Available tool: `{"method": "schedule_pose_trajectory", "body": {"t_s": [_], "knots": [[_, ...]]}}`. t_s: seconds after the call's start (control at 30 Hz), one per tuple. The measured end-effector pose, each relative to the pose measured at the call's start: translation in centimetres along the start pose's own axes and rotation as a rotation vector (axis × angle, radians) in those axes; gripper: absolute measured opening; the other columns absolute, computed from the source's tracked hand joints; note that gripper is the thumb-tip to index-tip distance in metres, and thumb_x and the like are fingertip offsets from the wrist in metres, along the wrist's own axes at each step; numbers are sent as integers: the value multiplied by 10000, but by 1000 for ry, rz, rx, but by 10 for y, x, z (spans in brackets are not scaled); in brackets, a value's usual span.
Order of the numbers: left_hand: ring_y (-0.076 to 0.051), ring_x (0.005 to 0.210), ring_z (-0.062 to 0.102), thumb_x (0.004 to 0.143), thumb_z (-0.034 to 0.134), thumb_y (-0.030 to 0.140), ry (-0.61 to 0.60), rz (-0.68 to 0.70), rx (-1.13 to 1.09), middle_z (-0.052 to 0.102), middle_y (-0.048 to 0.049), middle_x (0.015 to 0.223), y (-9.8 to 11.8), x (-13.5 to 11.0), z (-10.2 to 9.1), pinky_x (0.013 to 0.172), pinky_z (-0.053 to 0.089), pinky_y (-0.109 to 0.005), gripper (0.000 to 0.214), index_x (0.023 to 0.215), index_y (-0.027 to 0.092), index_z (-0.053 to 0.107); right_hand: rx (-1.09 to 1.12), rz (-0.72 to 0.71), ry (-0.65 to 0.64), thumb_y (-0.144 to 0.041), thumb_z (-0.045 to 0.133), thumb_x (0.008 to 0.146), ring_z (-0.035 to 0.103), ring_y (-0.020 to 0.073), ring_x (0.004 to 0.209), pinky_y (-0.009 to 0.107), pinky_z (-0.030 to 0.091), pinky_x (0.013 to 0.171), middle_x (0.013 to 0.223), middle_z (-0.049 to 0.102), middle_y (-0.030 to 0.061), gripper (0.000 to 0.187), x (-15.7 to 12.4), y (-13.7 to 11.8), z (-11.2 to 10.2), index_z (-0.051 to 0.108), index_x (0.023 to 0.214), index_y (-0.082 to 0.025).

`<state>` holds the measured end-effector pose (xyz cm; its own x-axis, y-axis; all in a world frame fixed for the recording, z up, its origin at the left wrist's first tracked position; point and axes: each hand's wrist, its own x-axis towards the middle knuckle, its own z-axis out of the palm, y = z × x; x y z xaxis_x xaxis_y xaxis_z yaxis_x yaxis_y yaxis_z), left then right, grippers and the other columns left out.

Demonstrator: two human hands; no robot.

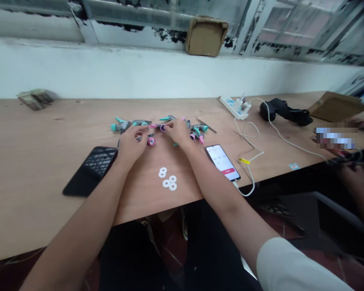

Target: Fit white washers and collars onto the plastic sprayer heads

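Between my two hands is a grey and pink spray trigger head (163,128), its round pink collar facing me. My left hand (132,142) is closed on its trigger end, the fingers partly covering it. At the collar, my right hand (178,131) pinches with its fingertips; whether a small part is also in them is hidden. Under my left hand lies another spray head with a pink collar (151,141). Teal and grey spray heads (121,125) lie to the left, and more teal and pink ones (199,130) to the right. Several flat white washers (170,183) lie nearer me.
A dark phone or tablet (92,171) lies left, and a phone with a running timer (223,161) right. Tweezers (206,125) lie behind. Further right are a power strip (234,107), white cable, black strapped device (286,112) and another person's hand (354,178).
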<state>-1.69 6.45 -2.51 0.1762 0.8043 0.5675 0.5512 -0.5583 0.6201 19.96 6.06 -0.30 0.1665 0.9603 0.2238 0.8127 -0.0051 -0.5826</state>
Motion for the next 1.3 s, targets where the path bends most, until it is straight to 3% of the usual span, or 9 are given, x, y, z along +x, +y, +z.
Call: {"method": "schedule_pose_trajectory", "body": {"t_s": [0.2,0.3,0.4,0.57,0.73,0.83,0.97,1.13,1.3], "knots": [[-265,1066,778,983,683,351,25,65,-47,815,0,1180,3,1,-2,1043,655,-545,197,1136,292,793,-32,-34,11,-308,642,1043,749,296,1199,393,567,1034,1224,829,111,254,0,0,2,846,1165,-219],[-262,1094,779,988,660,355,6,48,-24,825,14,1169,5,0,-3,1040,650,-505,211,1145,304,791,-44,-57,12,-338,654,1052,756,301,1163,402,560,1026,1166,836,113,234,-2,0,4,845,1127,-225],[-262,1134,776,980,618,316,-6,47,21,836,-59,1194,8,-3,-4,1057,627,-437,250,1137,256,805,7,-45,50,-329,647,1046,752,298,1167,397,561,1014,1201,837,100,235,-6,0,7,840,1138,-233],[-234,1136,779,1022,568,284,-28,49,46,836,-81,1214,13,-8,-4,1058,610,-377,292,1177,222,808,100,2,119,-354,654,1006,759,299,1130,388,558,973,1165,843,94,249,-11,3,10,837,1118,-226],[-204,1078,779,1007,594,228,11,89,20,802,-107,1251,16,-9,-5,1081,601,-367,287,1231,198,771,192,-149,218,-359,602,1029,741,242,1055,335,521,982,1115,830,104,266,-18,-2,11,808,1051,-192],[-217,1187,753,962,676,233,23,123,32,725,-121,1404,15,-8,-6,1153,574,-397,431,1393,215,687,353,-240,179,-401,595,1033,717,195,914,304,533,912,1063,814,86,289,-27,-12,14,788,1042,-186],[-259,1447,634,949,706,228,-20,145,22,680,-123,1521,11,-7,-5,1261,500,-449,527,1472,233,639,553,-227,72,-505,621,1008,697,179,848,296,555,820,1018,788,60,355,-37,-25,22,782,1102,-202],[-242,1286,733,1022,670,315,-74,55,-142,744,-129,1421,9,-8,-2,1102,617,-405,366,1372,212,701,779,-176,60,-673,693,929,599,159,637,308,548,656,791,691,8,487,-39,-29,25,784,1051,-211],[-226,1264,742,1035,656,319,-45,10,-180,748,-141,1396,10,-9,0,1091,615,-375,350,1359,190,687,860,-196,26,-701,700,926,566,156,561,324,567,637,655,616,-29,531,-38,-30,24,823,1130,-227]]}}
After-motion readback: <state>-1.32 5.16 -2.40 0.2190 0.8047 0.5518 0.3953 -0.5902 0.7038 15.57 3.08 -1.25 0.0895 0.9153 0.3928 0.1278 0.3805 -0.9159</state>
